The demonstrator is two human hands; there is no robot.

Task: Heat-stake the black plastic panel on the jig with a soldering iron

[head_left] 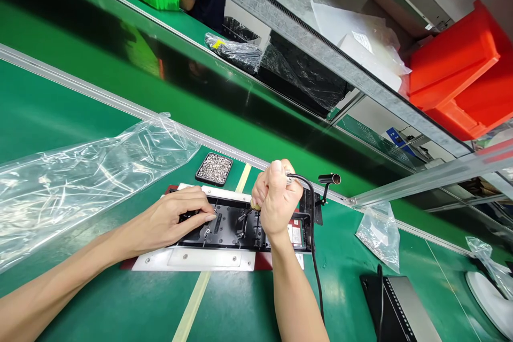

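Note:
A long black plastic housing (228,224) lies in a white and dark-red fixture (200,260) on the green bench. My right hand (277,197) is wrapped in a fist round a corded soldering iron (255,205), its tip angled down and left into the housing. The black cord (313,235) runs from the fist toward the front. Over the left part of the housing, my left hand (188,215) has thumb and forefinger pinched close together; whatever they hold is too small to make out. Small metal inserts fill a black tray (197,176) behind the housing.
Behind the right hand stands an iron holder (329,178). Clear plastic film (100,171) covers the left bench. To the right are a bag of small parts (379,235) and a grey-black device (411,304). A metal shelf with a red bin (452,64) overhangs. Another person's arm (186,0) shows beyond.

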